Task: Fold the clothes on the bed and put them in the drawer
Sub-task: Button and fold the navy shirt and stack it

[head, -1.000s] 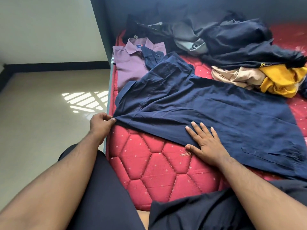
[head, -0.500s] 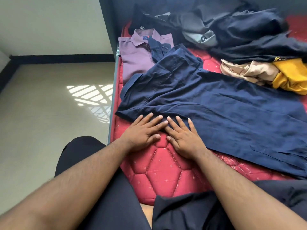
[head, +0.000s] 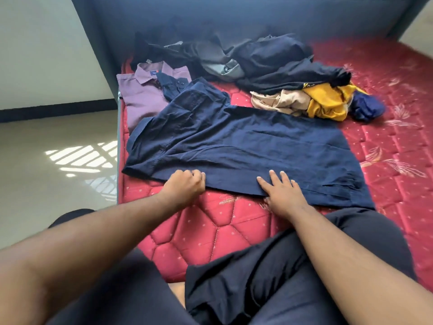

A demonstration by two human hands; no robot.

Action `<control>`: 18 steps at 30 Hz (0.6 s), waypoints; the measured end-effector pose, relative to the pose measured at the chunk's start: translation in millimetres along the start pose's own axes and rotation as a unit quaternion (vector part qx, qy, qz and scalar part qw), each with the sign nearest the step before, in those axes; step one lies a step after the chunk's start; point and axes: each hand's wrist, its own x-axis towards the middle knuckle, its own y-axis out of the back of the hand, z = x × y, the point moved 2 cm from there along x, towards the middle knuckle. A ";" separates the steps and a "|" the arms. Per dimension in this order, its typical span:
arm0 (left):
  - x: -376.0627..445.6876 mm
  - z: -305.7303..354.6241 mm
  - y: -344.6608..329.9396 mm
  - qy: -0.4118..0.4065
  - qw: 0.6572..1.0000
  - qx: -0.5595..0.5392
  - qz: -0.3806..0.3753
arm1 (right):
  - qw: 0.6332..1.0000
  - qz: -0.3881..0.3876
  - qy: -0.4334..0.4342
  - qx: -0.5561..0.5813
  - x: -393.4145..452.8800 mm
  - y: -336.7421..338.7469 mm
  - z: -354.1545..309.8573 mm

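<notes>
progress: early | navy shirt (head: 246, 146) mid-fold | left hand (head: 185, 184) pinching its near hem | right hand (head: 280, 192) spread flat on it | purple shirt (head: 143, 99) folded | pile (head: 269, 66) unfolded, nothing in drawer yet

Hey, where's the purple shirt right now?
In the head view, the purple shirt lies folded at the bed's far left edge, just beyond the navy shirt, whose collar overlaps it, left of the unfolded pile.

Left hand (head: 185, 184) fingers' grip unclear

navy shirt (head: 246, 146), mauve shirt (head: 140, 99), red quilted mattress (head: 210, 231)
</notes>
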 end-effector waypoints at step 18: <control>-12.2 -30.0 -30.1 0.228 0.952 -0.142 -0.146 | 0.970 0.083 -0.189 0.128 -19.9 5.1 19.0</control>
